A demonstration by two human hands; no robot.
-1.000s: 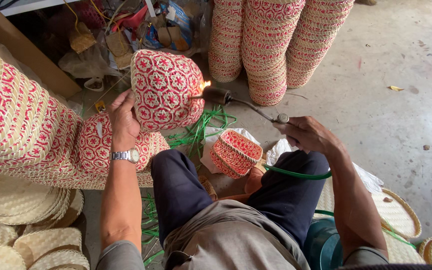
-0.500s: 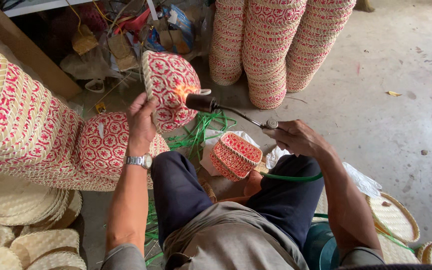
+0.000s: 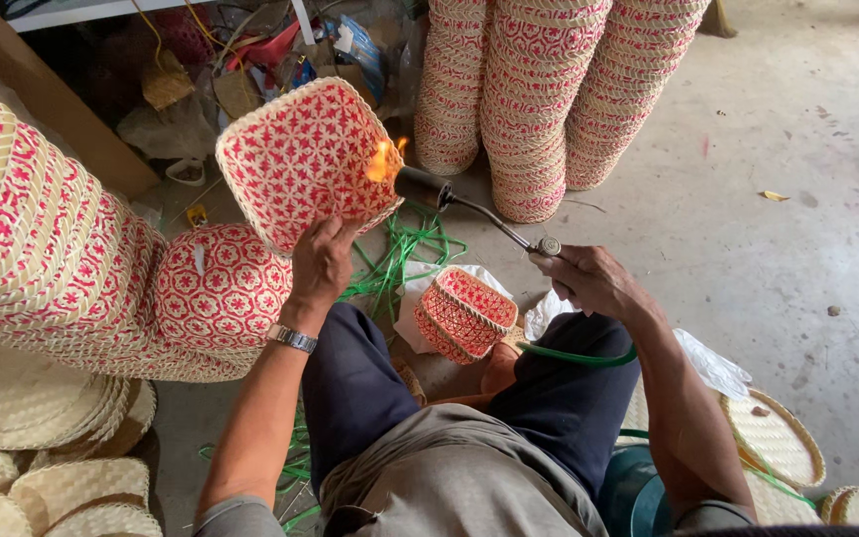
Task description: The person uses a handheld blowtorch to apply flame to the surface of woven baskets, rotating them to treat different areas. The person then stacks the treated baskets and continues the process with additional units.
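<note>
While the flame [image 3: 384, 159] licks at its right rim, the square woven basket [image 3: 305, 159] is held up tilted, its red-and-cream star pattern facing us, nothing inside it. The left hand [image 3: 322, 261] grips its lower edge, fingers clenched on the rim, a metal watch [image 3: 292, 338] on the wrist. Over on the other side, the right hand [image 3: 587, 278] is closed around the handle of the gas torch [image 3: 474, 207], whose thin tube runs up to the burning nozzle just at the basket. A green hose [image 3: 574, 355] trails from it across the dark trousers. Between the knees lie more small red baskets [image 3: 461, 313], nested together. Tall stacks of baskets [image 3: 549, 89] stand behind on the concrete floor [image 3: 797, 199], another stack [image 3: 62, 268] lying at the left.
</note>
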